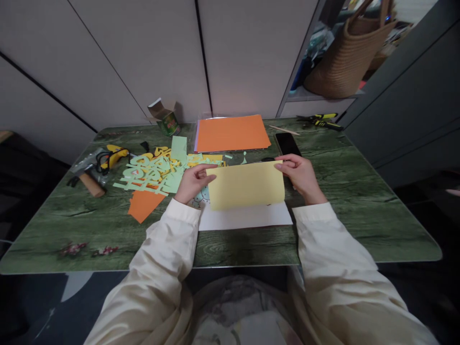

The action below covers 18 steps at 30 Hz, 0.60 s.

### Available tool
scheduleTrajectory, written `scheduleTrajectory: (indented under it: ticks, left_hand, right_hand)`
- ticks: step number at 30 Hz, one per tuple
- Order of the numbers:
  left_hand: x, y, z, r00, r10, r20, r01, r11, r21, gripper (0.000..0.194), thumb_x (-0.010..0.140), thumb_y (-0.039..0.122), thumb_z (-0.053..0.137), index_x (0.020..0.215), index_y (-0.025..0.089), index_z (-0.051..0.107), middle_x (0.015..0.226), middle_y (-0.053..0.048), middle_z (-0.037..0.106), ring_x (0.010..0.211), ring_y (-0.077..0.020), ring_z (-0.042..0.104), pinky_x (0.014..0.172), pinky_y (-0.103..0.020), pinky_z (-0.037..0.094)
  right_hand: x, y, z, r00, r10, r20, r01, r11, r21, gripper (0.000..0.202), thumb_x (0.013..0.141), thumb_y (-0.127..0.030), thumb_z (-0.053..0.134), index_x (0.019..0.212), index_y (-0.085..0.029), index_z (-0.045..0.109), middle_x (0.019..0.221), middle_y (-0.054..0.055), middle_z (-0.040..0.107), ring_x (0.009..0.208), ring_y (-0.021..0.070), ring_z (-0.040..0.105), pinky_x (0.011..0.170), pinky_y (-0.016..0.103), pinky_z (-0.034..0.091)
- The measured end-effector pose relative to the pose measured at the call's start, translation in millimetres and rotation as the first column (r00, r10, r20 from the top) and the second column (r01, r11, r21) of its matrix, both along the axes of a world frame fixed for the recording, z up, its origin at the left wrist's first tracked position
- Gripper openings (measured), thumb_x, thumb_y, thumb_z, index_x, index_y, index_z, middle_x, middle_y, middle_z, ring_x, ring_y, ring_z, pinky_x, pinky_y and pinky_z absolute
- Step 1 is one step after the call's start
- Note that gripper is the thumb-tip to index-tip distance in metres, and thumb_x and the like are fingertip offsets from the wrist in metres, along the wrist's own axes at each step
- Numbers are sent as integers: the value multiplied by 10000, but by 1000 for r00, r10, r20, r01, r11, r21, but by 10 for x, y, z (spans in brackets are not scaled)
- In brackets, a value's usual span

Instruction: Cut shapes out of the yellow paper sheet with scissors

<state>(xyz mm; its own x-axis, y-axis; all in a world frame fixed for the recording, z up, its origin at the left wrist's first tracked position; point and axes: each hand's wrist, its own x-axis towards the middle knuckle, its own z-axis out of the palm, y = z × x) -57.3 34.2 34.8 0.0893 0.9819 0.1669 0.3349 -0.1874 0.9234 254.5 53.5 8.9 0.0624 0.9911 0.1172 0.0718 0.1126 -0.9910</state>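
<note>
Yellow sheet [246, 186], one, pinched at its top corners between two hands [194, 182], one white paper [247, 218] beneath.

Your left hand [194, 183]: raised, thumb and fingers pinched. Your right hand [300, 176]: likewise, both forearms reaching forward, cream-sleeved.

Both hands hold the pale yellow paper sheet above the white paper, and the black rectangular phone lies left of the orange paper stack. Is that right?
Not quite: the head view shows the black rectangular phone right of the orange paper stack. The left hand and right hand hold the pale yellow paper sheet above the white paper.
</note>
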Motion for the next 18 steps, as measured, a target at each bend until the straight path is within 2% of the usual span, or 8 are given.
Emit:
scheduleTrajectory:
  ticks: [18]
  left_hand:
    - [17,-17,45,1000,11,21,-10,1000,-18,269,667,203,696,936,193,705,519,63,331,478,-67,270,459,-219,227]
  right_hand:
    - [-9,-9,17,999,3,38,-4,1000,25,251,656,-328,720,881,-227,673,594,-34,622,552,117,575,586,275,500]
